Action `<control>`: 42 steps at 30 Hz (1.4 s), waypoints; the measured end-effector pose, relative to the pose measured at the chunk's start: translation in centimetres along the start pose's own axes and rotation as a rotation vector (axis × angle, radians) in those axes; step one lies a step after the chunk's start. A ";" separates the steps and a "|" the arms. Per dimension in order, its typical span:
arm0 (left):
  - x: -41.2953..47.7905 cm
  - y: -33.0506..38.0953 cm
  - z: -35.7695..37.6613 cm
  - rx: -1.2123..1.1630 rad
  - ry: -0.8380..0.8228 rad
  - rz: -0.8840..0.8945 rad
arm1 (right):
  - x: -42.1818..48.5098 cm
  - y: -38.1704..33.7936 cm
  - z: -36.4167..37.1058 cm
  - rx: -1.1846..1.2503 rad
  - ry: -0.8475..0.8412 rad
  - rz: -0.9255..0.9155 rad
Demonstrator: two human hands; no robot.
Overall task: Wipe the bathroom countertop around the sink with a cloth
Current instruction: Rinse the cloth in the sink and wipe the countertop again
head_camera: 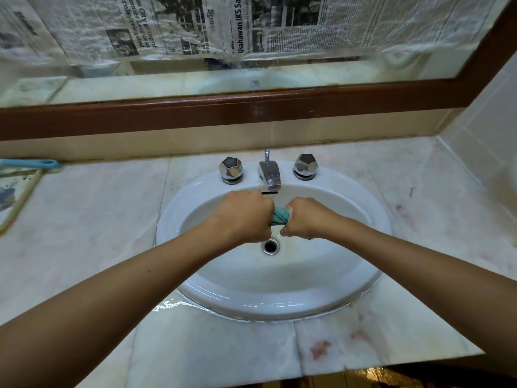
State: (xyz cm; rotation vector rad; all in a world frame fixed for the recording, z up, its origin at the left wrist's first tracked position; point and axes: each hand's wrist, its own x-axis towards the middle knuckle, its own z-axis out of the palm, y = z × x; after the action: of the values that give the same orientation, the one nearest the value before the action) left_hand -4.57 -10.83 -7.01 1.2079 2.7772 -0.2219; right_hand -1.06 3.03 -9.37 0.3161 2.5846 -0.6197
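Cloth (278, 218): teal-green, small, twisted into a tight roll w/ diagonal creases. Only a short mid section shows betw. the two fists; the ends are hidden inside them. Loc.: centre of frame, held over the basin of the sink (279, 303), just below the faucet (270, 175) spout and above the drain (270, 245). Not touching the surface (98, 219).

Left hand (243, 217): centre frame, left of cloth. Fist clenched round cloth's left end, back of hand up, knuckles toward faucet. Bare forearm runs in from lower left corner.

Right hand (306, 219): right of cloth. Fist clenched round cloth's right end, back of hand up, fingers curled under and mostly out of sight. Bare forearm enters from right edge. The two fists sit close together, cloth bridging the gap.

Sink: white oval basin set into surface, wet sheen on lower rim. Drain is a chrome ring, open.

Faucet: chrome, short spout, pull rod behind. Left knob (231, 169) and right knob (305, 166), both faceted chrome, one each side.

Surface: pale marble-look slabs, seams visible. Reddish stains (319, 348) at lower right; water puddle (167, 306) at sink's lower-left edge.

Misc.: blue handle (30, 163) at left edge, by the back wall. Mirror (279, 77) across top of frame w/ brown wood frame (223, 113); newspaper sheets (195, 23) cover most of the glass.
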 end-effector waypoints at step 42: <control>0.2 -2.3 6.7 -0.047 0.368 0.547 | -8.3 2.4 3.3 0.947 -0.338 0.003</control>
State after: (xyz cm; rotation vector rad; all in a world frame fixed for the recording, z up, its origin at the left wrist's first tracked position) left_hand -6.16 -13.41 -13.44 2.1063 2.5564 0.1265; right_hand 8.13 2.61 -8.86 0.4515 1.8130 -1.7021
